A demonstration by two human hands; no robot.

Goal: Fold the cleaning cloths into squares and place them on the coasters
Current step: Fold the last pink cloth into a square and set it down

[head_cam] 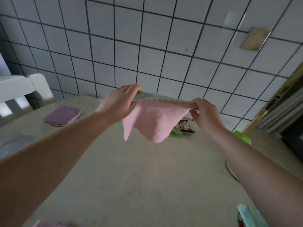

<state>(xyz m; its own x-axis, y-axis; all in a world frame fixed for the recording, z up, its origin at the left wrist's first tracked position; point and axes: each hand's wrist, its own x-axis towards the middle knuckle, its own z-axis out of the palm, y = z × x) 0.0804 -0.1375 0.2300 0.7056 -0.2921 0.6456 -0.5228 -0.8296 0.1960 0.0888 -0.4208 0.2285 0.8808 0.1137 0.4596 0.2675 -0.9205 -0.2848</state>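
Surface: beige table (147, 185), tiled wall (147, 38) behind.
Cloth: pink cleaning cloth (155, 122) up in the air!
Grip: left hand (122, 102) and right hand (202, 110) each pinching a top corner.
Done: purple folded cloth (63, 114) on a coaster (55, 124).

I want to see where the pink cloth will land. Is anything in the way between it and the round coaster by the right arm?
Nothing visible on the table. The pink cloth hangs in the air, held by the left hand and right hand. Bare table lies between it and the coaster, but the right forearm covers part of that coaster.
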